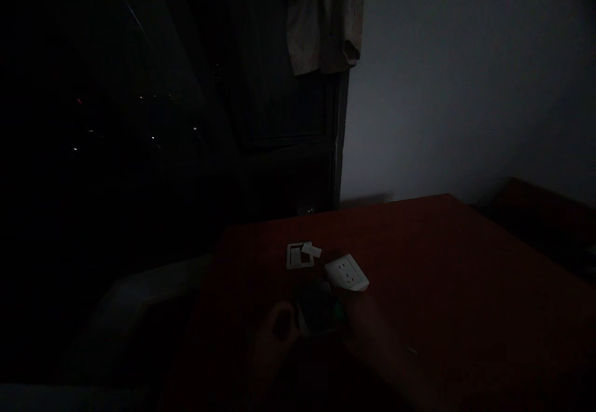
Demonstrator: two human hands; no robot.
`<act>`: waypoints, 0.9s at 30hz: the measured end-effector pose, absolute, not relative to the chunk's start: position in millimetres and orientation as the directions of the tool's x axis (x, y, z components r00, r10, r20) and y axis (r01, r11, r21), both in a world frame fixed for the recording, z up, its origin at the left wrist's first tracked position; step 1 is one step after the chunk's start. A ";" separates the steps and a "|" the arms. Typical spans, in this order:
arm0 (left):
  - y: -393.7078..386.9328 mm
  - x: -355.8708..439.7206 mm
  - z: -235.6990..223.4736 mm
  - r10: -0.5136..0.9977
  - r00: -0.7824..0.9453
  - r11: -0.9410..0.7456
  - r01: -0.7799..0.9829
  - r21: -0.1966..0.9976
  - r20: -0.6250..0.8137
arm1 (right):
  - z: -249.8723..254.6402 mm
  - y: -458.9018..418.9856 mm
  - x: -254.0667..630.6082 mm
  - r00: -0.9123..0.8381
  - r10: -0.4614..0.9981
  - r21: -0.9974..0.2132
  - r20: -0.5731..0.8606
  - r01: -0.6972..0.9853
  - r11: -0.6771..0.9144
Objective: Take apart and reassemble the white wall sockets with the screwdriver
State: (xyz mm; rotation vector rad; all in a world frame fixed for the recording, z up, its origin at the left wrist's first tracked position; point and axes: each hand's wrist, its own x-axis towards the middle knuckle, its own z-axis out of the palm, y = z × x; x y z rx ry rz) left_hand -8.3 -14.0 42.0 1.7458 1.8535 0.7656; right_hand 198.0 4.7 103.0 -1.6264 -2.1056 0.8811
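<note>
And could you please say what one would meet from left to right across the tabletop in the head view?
Left hand → white frame → white socket, leaving out overlapping things.

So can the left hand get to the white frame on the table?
Probably yes: the white frame lies a little past the left hand, with nothing visible between them. It's very dark, though, and that hand seems to touch a dark boxy thing.
</note>
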 end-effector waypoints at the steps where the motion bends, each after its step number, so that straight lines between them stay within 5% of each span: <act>1: -13.7 -12.7 40.4 0.995 -0.096 0.048 0.718 0.695 0.030 | 103.2 5.2 199.1 -0.278 0.954 -0.646 -0.111 0.750 0.143; 10: 3.8 -71.2 43.7 0.949 -0.315 0.274 0.822 0.500 -0.002 | 95.7 9.3 212.1 -0.236 0.964 -0.657 -0.122 0.747 0.100; 27: -16.9 -53.3 54.1 0.977 -0.211 0.201 0.883 0.424 -0.025 | 89.2 12.0 219.4 -0.226 0.965 -0.685 -0.132 0.725 0.076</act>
